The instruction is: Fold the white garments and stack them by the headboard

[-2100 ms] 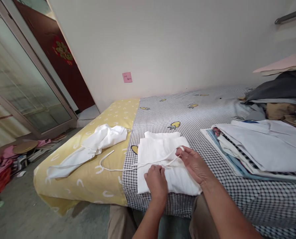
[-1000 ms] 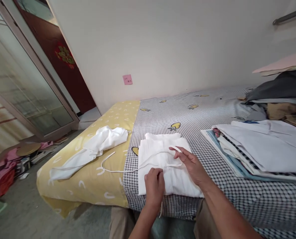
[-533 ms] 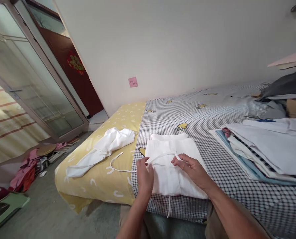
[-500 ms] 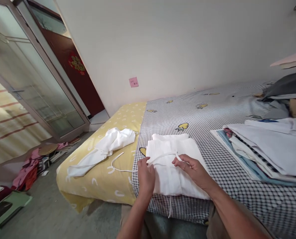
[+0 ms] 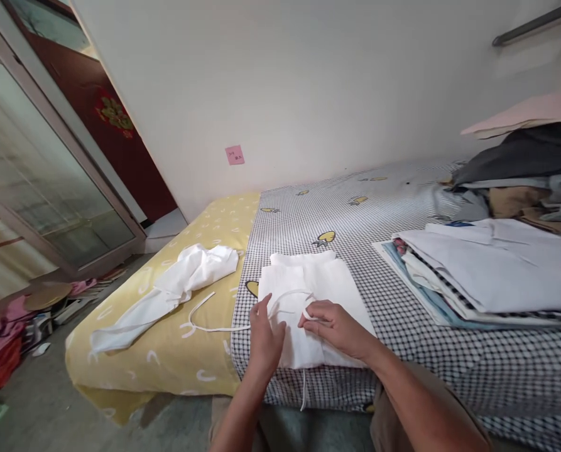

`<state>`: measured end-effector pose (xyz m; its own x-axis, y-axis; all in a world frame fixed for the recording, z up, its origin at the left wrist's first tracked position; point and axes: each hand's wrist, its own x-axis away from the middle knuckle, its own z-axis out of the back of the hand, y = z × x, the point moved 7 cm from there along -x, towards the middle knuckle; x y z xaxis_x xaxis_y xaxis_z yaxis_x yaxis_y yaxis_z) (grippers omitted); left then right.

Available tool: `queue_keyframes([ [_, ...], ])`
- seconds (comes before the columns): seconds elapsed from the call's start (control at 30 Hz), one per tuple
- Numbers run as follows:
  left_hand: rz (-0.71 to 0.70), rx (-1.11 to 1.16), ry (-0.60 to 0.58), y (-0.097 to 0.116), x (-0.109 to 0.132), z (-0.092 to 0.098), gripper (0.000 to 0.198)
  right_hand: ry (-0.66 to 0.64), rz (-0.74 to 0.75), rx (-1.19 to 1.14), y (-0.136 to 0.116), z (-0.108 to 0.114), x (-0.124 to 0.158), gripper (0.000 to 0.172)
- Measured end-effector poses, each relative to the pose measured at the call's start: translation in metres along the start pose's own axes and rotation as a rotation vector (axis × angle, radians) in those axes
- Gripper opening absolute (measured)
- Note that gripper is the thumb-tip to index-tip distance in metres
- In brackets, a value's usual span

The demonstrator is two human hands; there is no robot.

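Observation:
A folded white garment [image 5: 339, 282] lies near the front edge of the bed, with a thin white tie string [image 5: 292, 292] looped over its top. My right hand [image 5: 330, 323] is closed in a pinch on the string, just above the cloth. On the garment's left side rests my left hand [image 5: 265, 333], thumb and fingers apart, beside the loop. One length of string trails left onto the yellow sheet, and another end hangs below the bed's edge. Further left, a crumpled white cloth piece [image 5: 195, 270] with a long flat tail lies on the yellow sheet [image 5: 167, 370].
To the right sits a stack of folded clothes [image 5: 487, 270], a white shirt on top. Behind it are dark and brown clothes [image 5: 520, 157] under a pink item [image 5: 525, 116]. A pink note [image 5: 234, 155] is on the wall. Clutter [image 5: 39, 307] lies on the floor at left.
My right hand has moved slightly down and its fingers have closed tighter on the string. My left hand stays beside the loop. The view has turned a little to the right.

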<state>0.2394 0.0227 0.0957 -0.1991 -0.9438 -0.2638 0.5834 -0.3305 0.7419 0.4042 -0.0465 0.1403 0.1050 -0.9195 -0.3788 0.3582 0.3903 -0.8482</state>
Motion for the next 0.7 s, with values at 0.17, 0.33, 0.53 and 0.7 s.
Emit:
queue_keyframes([
  [0.17,-0.212,-0.228,-0.191,0.038,0.016,-0.001,0.055,-0.260,0.038,-0.066,-0.009,-0.025,0.006,0.026],
  [0.33,-0.033,0.112,-0.214,0.037,0.009,0.009,0.011,-0.003,-0.218,-0.316,0.020,-0.004,0.005,0.033],
  [0.53,0.137,0.516,-0.226,0.041,0.003,0.014,0.036,0.323,-0.201,-0.457,0.031,0.035,0.003,0.039],
  [0.7,-0.106,0.307,-0.175,0.070,0.000,0.019,0.048,0.004,-0.151,-0.229,0.015,0.008,0.003,0.031],
])
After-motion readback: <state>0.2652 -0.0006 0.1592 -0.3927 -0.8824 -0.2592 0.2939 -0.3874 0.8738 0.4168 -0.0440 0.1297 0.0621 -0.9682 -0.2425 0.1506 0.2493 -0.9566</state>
